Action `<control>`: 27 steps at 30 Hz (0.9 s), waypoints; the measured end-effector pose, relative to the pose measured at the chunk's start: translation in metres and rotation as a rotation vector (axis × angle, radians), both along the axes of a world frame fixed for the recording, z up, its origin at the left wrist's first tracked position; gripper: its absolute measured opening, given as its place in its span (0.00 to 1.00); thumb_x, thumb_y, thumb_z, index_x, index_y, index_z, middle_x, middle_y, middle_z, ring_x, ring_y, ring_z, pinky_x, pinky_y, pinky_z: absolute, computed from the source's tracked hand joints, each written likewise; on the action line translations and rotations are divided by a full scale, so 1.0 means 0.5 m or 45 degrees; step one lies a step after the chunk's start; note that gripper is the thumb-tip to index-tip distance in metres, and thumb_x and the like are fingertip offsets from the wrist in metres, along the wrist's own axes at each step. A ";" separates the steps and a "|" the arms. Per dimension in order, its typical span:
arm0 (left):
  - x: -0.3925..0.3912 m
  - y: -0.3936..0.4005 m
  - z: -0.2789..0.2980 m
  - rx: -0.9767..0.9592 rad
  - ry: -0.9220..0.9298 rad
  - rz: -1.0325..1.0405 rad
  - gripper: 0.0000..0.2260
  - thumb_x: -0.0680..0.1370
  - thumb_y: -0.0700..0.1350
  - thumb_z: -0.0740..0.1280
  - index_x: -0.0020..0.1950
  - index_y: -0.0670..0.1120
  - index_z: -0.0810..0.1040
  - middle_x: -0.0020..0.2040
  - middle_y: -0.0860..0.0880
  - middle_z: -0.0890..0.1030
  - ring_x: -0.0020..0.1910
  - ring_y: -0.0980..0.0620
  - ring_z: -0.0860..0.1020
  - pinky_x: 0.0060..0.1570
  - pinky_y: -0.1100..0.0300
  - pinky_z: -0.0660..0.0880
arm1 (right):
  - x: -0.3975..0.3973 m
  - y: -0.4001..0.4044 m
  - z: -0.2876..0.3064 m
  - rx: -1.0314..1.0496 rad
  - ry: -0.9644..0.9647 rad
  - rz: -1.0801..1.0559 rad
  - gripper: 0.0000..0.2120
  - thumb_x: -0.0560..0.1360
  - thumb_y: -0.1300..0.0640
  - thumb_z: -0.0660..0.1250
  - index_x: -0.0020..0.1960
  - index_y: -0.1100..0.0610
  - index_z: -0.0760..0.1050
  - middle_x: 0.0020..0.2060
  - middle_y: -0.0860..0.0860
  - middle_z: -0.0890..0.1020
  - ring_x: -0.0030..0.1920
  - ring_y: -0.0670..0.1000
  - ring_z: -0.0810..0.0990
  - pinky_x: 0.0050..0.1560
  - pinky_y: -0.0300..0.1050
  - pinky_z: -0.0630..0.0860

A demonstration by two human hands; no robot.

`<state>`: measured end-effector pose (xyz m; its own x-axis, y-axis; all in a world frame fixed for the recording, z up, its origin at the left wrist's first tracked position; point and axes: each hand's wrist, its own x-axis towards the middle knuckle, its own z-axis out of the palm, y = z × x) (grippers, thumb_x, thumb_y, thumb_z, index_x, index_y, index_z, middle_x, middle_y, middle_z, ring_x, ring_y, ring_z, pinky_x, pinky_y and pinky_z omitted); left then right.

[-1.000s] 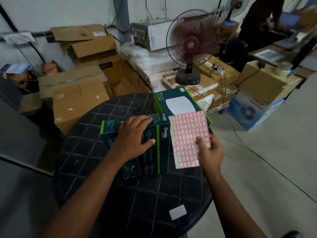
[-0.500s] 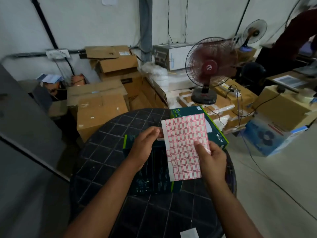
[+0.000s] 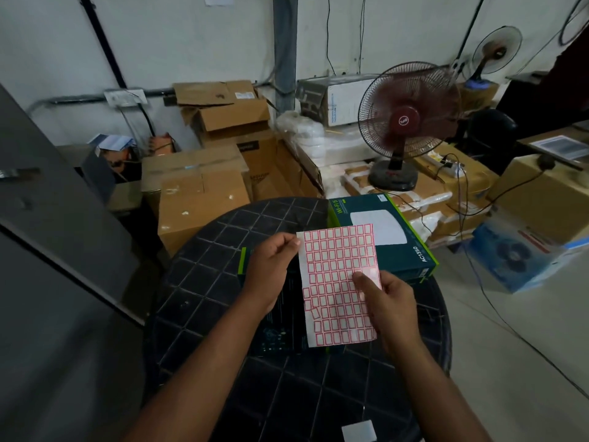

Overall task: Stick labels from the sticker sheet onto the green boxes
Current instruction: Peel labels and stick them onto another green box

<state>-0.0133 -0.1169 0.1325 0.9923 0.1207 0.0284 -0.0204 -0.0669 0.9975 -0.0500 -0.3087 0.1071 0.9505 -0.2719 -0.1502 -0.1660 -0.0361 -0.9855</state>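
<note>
Left hand [image 3: 271,275] pinches top-left corner of white paper sticker sheet with red-bordered labels [image 3: 338,282]; dark green cardboard box [image 3: 287,314] lies on round black desk [image 3: 197,282] directly beneath. Sheet's long axis runs away from person. Right hand [image 3: 389,301] grips sheet's right edge, thumb on top. Left hand nearer box.

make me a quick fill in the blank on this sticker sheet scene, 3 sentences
1. The right hand presses its ____ onto the front of the sticker sheet.
2. The left hand pinches the sheet at its top ____ corner.
3. The labels on the sheet have ____ borders.

Missing words: thumb; left; red
</note>
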 end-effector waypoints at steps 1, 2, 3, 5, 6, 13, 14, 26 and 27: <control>0.001 -0.001 0.001 0.010 0.007 0.008 0.09 0.83 0.42 0.63 0.49 0.43 0.82 0.45 0.53 0.86 0.45 0.62 0.83 0.40 0.75 0.74 | 0.001 0.001 0.002 -0.172 -0.047 -0.036 0.10 0.76 0.52 0.73 0.55 0.54 0.80 0.43 0.49 0.87 0.44 0.53 0.87 0.47 0.54 0.84; 0.001 -0.002 0.001 0.021 0.011 0.014 0.09 0.83 0.42 0.63 0.48 0.43 0.82 0.45 0.53 0.86 0.45 0.62 0.83 0.41 0.76 0.73 | 0.003 0.003 0.005 -0.375 -0.115 -0.094 0.14 0.75 0.52 0.75 0.57 0.53 0.77 0.45 0.46 0.84 0.46 0.51 0.85 0.46 0.49 0.82; 0.002 -0.002 0.001 0.030 0.012 0.021 0.09 0.83 0.42 0.64 0.48 0.43 0.82 0.45 0.53 0.86 0.45 0.62 0.83 0.42 0.75 0.74 | 0.007 0.006 0.010 -0.577 -0.210 -0.181 0.19 0.72 0.52 0.77 0.60 0.53 0.75 0.47 0.44 0.81 0.49 0.50 0.82 0.46 0.45 0.79; 0.006 -0.002 0.000 0.041 0.012 0.033 0.09 0.82 0.42 0.64 0.47 0.43 0.82 0.45 0.52 0.86 0.45 0.60 0.83 0.43 0.73 0.75 | 0.015 0.018 0.025 -0.908 -0.480 -0.329 0.24 0.69 0.55 0.79 0.60 0.54 0.73 0.51 0.46 0.75 0.53 0.50 0.75 0.51 0.45 0.71; 0.008 -0.002 -0.001 0.049 0.013 0.031 0.09 0.82 0.42 0.64 0.46 0.43 0.82 0.44 0.51 0.86 0.46 0.58 0.83 0.45 0.70 0.75 | 0.021 0.026 0.031 -1.048 -0.635 -0.358 0.22 0.68 0.56 0.79 0.58 0.54 0.75 0.50 0.49 0.75 0.53 0.51 0.72 0.52 0.46 0.68; 0.010 0.000 0.005 0.003 0.032 -0.028 0.09 0.82 0.43 0.65 0.47 0.42 0.82 0.44 0.45 0.85 0.49 0.43 0.83 0.55 0.44 0.80 | 0.085 0.067 0.046 -1.365 -1.043 0.033 0.05 0.75 0.56 0.70 0.49 0.55 0.82 0.44 0.51 0.80 0.47 0.53 0.75 0.44 0.50 0.74; 0.010 0.003 0.006 -0.017 0.040 -0.040 0.09 0.82 0.44 0.65 0.47 0.42 0.82 0.45 0.43 0.85 0.49 0.41 0.83 0.55 0.41 0.80 | 0.091 0.069 0.045 -1.331 -1.029 0.062 0.05 0.75 0.56 0.70 0.49 0.56 0.82 0.44 0.51 0.80 0.47 0.52 0.76 0.44 0.47 0.74; 0.015 0.013 0.010 -0.094 0.032 -0.104 0.08 0.80 0.39 0.66 0.51 0.44 0.85 0.49 0.42 0.86 0.54 0.39 0.83 0.61 0.38 0.77 | 0.100 0.077 0.060 -0.790 -0.763 0.298 0.12 0.74 0.46 0.74 0.52 0.53 0.86 0.42 0.45 0.86 0.40 0.41 0.83 0.43 0.34 0.80; 0.015 0.013 0.010 -0.094 0.037 -0.109 0.08 0.80 0.38 0.66 0.51 0.43 0.85 0.49 0.43 0.86 0.54 0.40 0.83 0.61 0.38 0.77 | 0.100 0.076 0.065 -0.773 -0.737 0.299 0.12 0.73 0.46 0.75 0.51 0.53 0.86 0.42 0.45 0.86 0.40 0.41 0.83 0.43 0.33 0.80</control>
<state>-0.0055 -0.1103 0.1376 0.9993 0.0361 -0.0061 0.0058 0.0072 1.0000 0.0000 -0.2706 0.1395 0.8742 0.0645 0.4812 0.4327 -0.5529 -0.7121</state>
